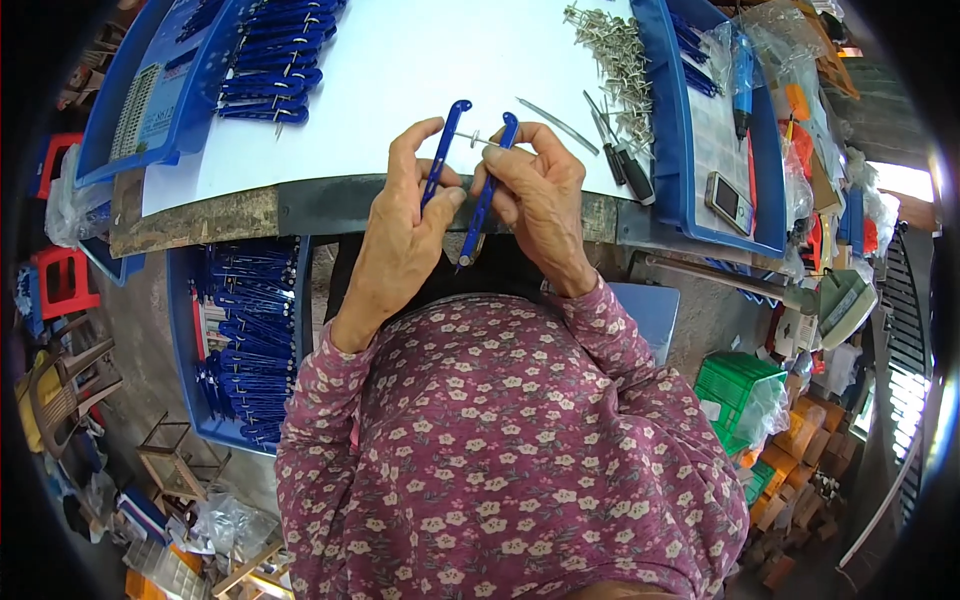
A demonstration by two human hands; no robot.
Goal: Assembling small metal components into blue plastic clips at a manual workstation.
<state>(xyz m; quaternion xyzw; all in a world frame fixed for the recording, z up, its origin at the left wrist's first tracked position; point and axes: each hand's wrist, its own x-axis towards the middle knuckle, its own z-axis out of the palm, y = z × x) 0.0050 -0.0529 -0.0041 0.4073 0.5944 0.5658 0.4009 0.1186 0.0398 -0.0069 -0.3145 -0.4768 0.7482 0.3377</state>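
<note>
Two blue bars over the table edge: left hand pinching one, right hand the other, pin between. I'd keep the bars parallel and pin square for clean seating. Pin heap beyond, right.

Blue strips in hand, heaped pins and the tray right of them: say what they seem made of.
Blue strips: probably smooth plastic, from their even colour and soft sheen; coated metal is possible.
Heaped pins: apparently bare metal, from their grey glints; which metal is unclear.
Tray: likely moulded plastic, given its evenly blue, slightly glossy walls.
</note>
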